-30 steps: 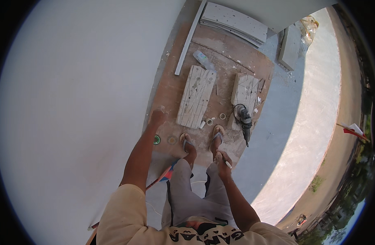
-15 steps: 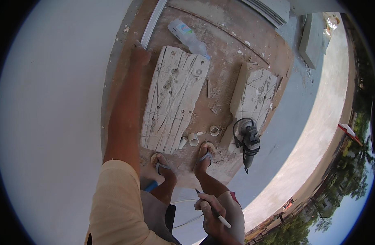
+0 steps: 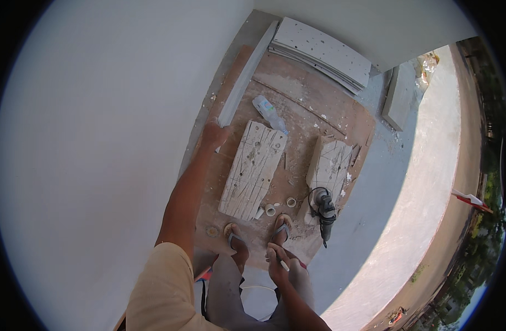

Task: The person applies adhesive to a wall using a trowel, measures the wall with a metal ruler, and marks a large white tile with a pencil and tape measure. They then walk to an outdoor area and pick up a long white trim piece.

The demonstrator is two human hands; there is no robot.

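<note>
My left hand is closed around the near end of a long pale channel-shaped strip, which runs away from me along the left wall. Low in front of my legs, my right hand grips a pen with a white end; its tip is hard to make out. Between the two arms lies a white block, scored with dark lines and pitted with holes. A clear plastic bottle rests on its side just beyond that block.
To the right, a corded angle grinder lies against a second scored block. Short white pipe pieces sit near my sandalled feet. Pitted boards are stacked at the far wall, with a grey slab to their right.
The view has shifted, so the floor sits lower and smaller and the strip's far end now shows. My left hand stays on the strip, and the pen remains in my right.
</note>
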